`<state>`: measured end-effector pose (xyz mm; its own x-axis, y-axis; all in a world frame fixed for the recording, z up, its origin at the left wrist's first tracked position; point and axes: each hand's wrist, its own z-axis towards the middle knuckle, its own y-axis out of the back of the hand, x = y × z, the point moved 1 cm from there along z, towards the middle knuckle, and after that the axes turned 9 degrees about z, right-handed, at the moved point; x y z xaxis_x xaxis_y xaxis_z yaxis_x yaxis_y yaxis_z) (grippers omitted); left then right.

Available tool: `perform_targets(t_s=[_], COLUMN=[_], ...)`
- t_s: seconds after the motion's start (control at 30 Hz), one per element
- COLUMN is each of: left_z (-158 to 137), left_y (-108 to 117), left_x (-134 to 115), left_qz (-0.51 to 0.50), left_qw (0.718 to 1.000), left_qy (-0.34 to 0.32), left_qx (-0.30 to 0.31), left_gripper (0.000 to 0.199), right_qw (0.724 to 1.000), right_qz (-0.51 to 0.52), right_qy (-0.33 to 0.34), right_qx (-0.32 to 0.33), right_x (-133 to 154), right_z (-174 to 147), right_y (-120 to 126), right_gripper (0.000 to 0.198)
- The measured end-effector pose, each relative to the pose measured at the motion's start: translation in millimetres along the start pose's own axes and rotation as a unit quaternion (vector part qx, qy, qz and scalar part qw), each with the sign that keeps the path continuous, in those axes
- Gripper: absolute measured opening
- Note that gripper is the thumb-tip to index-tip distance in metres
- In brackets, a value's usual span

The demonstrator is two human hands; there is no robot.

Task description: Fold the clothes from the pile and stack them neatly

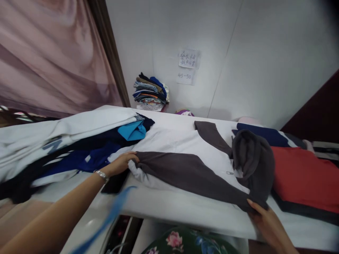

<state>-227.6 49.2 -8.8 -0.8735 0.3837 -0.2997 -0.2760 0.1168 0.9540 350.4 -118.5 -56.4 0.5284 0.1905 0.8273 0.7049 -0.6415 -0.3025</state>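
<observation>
A white hoodie (182, 141) with dark grey sleeves and a dark grey hood (253, 158) lies spread on the white table (169, 204), hood to the right. My left hand (123, 164) has its fingers closed on the near grey sleeve (182, 167), at its left end by the white hem. At the shoulder end of that sleeve, just below the hood, my right hand (262, 217) pinches the grey cloth with the thumb on top. The far sleeve (213, 135) stretches away toward the wall. A silver bracelet circles my left wrist.
Loose white, black and blue clothes (79, 141) are heaped on the left. Folded clothes, a red one (302, 176) among them, lie on the right. A tall clothes stack (150, 91) stands by the wall. A blurred blue strip (108, 218) hangs near my left forearm.
</observation>
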Motion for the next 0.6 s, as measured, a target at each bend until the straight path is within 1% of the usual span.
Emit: perform_targets(t_s=[0.07, 0.13, 0.2, 0.27, 0.33, 0.4, 0.43, 0.47, 0.5, 0.53, 0.57, 0.6], left_z=[-4.7, -8.0, -6.3, 1.9, 14.2, 25.8, 30.3, 34.0, 36.7, 38.7, 40.0, 40.8], left_y=[11.7, 28.0, 40.6, 41.2, 26.6, 0.7, -14.1, -28.8, -42.7, -55.1, -65.8, -74.6], left_x=[-7.2, -16.3, -29.2, -47.2, -69.5, -91.7, -100.4, -106.4, -109.4, -109.4, -106.8, -102.3], left_qz=[0.001, -0.007, -0.018, -0.018, 0.002, 0.044, 0.074, 0.104, 0.134, 0.160, 0.181, 0.197], left_qw=[0.999, 0.999, 0.999, 0.999, 0.999, 0.997, 0.995, 0.993, 0.989, 0.986, 0.982, 0.979], left_qy=[0.009, 0.026, 0.035, 0.024, -0.006, -0.042, -0.052, -0.054, -0.051, -0.046, -0.044, -0.047], left_qx=[0.033, 0.047, 0.026, -0.021, -0.048, -0.043, -0.036, -0.029, -0.025, -0.023, -0.024, -0.029], left_gripper=[0.050, 0.056, 0.059, 0.054, 0.046, 0.044, 0.047, 0.050, 0.054, 0.057, 0.060, 0.061], right_qw=[0.999, 0.997, 0.993, 0.982, 0.955, 0.907, 0.879, 0.854, 0.833, 0.817, 0.808, 0.801], right_qz=[-0.028, -0.062, -0.102, -0.147, -0.189, -0.241, -0.274, -0.309, -0.350, -0.397, -0.441, -0.479], right_qy=[-0.017, -0.005, 0.038, 0.114, 0.227, 0.346, 0.388, 0.417, 0.425, 0.409, 0.374, 0.334], right_qx=[0.024, 0.048, 0.040, 0.006, -0.015, -0.023, -0.031, -0.040, -0.056, -0.085, -0.117, -0.134], right_x=[5.7, 16.5, 31.8, 52.1, 78.5, 110.3, 127.3, 144.3, 160.7, 175.8, 189.0, 199.7], right_z=[1.4, 5.3, 11.3, 19.9, 32.0, 47.8, 57.1, 67.3, 78.4, 90.2, 102.5, 114.9], right_y=[6.0, 11.9, 16.0, 16.3, 11.3, 1.2, -5.4, -12.8, -20.7, -28.5, -35.9, -43.0], right_gripper=[0.067, 0.074, 0.084, 0.096, 0.103, 0.095, 0.089, 0.082, 0.077, 0.073, 0.069, 0.067])
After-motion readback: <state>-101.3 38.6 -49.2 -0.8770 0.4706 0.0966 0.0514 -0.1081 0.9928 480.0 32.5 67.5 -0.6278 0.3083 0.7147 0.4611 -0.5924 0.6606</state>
